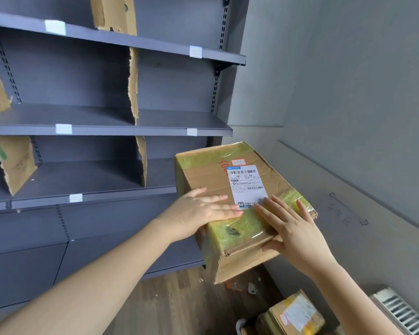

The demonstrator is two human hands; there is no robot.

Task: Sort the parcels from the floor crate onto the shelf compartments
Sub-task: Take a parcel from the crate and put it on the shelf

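Taped cardboard parcel (211, 180) is up in the air just off the right end of the shelf (107, 130), level with its lower compartment. Left hand (198, 209) and right hand (293, 228) both clamp its near end, fingers flat on top, thumbs underneath.

A white grille (402, 311) stands beside the grey wall (348, 93).

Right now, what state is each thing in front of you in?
parcel: held in the air, taped shut, label up.
left hand: grips the parcel, fingers flat on top.
right hand: grips the parcel's near corner.
shelf: open-fronted, split into compartments.
cardboard dividers: upright, edges torn.
second parcel: lying below, taped, label up.
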